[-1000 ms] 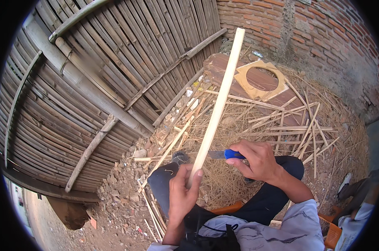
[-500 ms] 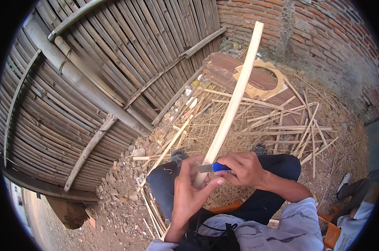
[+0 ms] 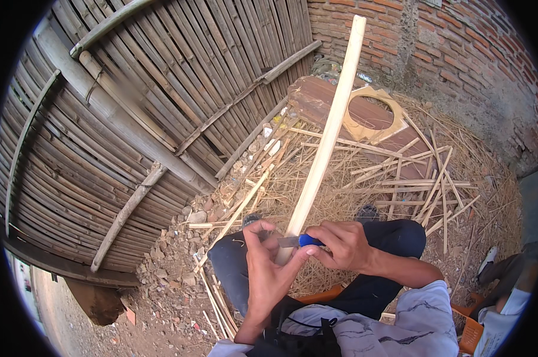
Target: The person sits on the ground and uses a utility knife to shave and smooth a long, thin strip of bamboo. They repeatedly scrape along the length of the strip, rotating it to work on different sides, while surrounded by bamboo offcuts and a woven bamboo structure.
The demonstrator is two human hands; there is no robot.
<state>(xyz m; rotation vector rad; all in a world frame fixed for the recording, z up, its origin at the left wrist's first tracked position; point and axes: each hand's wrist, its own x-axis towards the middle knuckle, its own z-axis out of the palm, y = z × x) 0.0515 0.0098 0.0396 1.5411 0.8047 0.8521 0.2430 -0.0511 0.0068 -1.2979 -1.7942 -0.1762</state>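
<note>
A long pale wooden strip [image 3: 325,152] rises from between my knees toward the brick wall, its near end low in my hands. My left hand [image 3: 264,260] is closed round that near end, with the thumb stretched toward the knife. In my right hand [image 3: 344,245] is a knife [image 3: 308,240] with a blue handle, gripped in curled fingers. Its short grey blade lies across the strip, close to my left fingers. Part of the blade's edge is hidden by the left hand.
Shavings [image 3: 322,208] and loose wooden strips [image 3: 441,184] cover the ground ahead. A brown board [image 3: 307,104] carries a plywood piece with a round hole [image 3: 351,126]. A bamboo wall [image 3: 180,77] stands left, a brick wall [image 3: 459,47] behind. Another person's leg [image 3: 499,268] shows at right.
The wooden strip's far end has swung a little left and upward. My right hand and the knife have shifted slightly left along with it.
</note>
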